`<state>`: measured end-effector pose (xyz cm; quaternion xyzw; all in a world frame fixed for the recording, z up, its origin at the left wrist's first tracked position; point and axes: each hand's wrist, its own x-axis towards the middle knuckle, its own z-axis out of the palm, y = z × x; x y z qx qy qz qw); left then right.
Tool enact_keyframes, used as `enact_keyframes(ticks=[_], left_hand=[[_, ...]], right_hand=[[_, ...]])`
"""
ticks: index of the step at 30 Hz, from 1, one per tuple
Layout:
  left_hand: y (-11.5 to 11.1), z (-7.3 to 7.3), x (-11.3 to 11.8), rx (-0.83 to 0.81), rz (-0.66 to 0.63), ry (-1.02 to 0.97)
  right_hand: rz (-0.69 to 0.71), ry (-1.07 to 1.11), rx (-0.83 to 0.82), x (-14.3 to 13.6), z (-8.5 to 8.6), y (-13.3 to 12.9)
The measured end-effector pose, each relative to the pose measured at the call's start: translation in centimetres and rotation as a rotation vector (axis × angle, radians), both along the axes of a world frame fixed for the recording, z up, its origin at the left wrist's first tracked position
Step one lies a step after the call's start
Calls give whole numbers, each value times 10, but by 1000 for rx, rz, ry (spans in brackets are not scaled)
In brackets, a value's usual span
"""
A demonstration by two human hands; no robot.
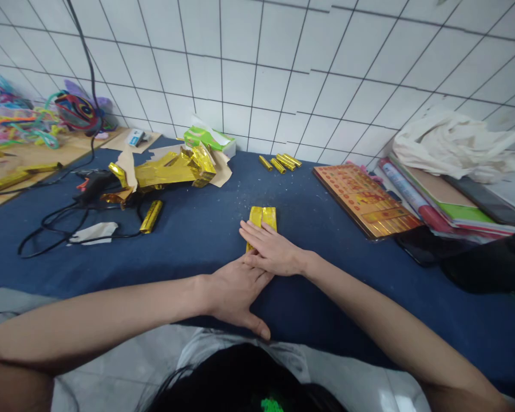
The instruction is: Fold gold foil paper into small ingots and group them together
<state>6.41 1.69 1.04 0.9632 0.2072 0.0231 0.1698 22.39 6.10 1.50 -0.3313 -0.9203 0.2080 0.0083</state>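
A folded piece of shiny gold paper (264, 215) lies on the blue-covered table in front of me, its lower part covered by my hands. Across it rests my right hand (277, 249), flat, with the fingers stretched out and pointing left. Below it my left hand (238, 289) is spread open near the table's front edge, thumb apart, its fingertips partly hidden under the right hand. Neither hand is closed around anything.
Several gold rolls (285, 162) lie near the tiled wall. To the left are crumpled gold paper (167, 171), a glue gun (95, 186) with a looping black cable, and a gold roll (151, 216). An orange-gold stack of printed sheets (360, 197) lies right, beside notebooks (450, 200).
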Motion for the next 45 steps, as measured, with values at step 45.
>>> enact_keyframes(ticks=[45], left_hand=[[13,-2,-20,112,29,19]], right_hand=[[-322,125,68,10,-8,67]])
